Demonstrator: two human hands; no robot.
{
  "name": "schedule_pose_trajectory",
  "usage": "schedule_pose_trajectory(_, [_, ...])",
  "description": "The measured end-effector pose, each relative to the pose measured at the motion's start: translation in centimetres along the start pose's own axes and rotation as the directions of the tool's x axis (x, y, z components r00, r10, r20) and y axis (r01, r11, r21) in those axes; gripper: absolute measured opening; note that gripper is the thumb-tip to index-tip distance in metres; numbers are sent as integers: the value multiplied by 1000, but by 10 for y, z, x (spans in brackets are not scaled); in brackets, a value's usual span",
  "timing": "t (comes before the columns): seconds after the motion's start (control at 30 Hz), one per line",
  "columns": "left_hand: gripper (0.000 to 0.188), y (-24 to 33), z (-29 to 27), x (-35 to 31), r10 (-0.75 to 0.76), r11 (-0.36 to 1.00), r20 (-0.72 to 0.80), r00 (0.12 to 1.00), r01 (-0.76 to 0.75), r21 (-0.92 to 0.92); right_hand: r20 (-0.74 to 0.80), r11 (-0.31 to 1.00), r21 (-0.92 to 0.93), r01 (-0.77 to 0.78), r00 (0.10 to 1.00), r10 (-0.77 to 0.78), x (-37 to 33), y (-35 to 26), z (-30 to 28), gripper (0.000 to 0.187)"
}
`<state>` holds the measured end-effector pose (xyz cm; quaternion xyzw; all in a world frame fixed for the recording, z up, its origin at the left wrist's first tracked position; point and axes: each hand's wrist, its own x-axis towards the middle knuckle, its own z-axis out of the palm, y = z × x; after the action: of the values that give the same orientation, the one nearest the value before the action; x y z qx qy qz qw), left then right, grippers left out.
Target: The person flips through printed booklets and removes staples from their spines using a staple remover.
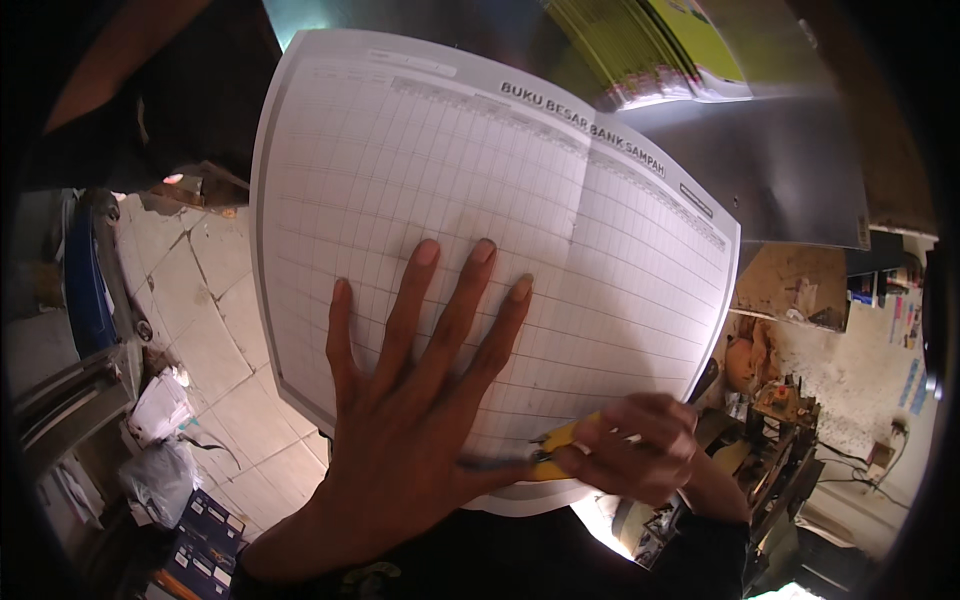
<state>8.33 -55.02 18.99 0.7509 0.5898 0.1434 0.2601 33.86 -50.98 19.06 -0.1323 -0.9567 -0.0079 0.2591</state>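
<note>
A large white sheet [480, 190] printed with a ruled table and a bold heading lies in front of me, its far part on a grey metal surface. My left hand [405, 420] rests flat on its near half with the fingers spread, holding nothing. The left thumb reaches right, toward a yellow tool with dark tips [547, 466]. My right hand [640, 445], slightly blurred, is closed around this tool at the sheet's near right edge. Its fingers hide most of the tool, so I cannot tell its exact kind.
Green-and-yellow booklets [655, 50] are stacked on the metal surface [780, 150] beyond the sheet. Another person's arm [120, 60] shows at the far left. Tiled floor [215, 290], a plastic bag [160, 475] and dark blue boxes [205, 550] lie left; a cluttered bench [785, 405] stands right.
</note>
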Motion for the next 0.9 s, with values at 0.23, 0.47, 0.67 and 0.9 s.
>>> schedule_pose_trajectory(0.23, [105,17,-22,6,-3,1000,-68,998,2,-20,412,-178,853,-491,421,808,39,-7,-14,67])
schedule_pose_trajectory(0.47, [39,30,-7,31,-93,408,-213,973,-158,-899,446,-210,867,-451,520,728,59,3,-41,62])
schedule_pose_trajectory(0.67, [39,42,-3,24,-126,66,-209,970,-202,-977,383,-109,864,-492,502,775,68,2,-47,64])
schedule_pose_trajectory(0.9, [49,46,1,22,-419,97,-301,857,-287,-953,-455,675,464,-573,500,737,53,-13,-37,35])
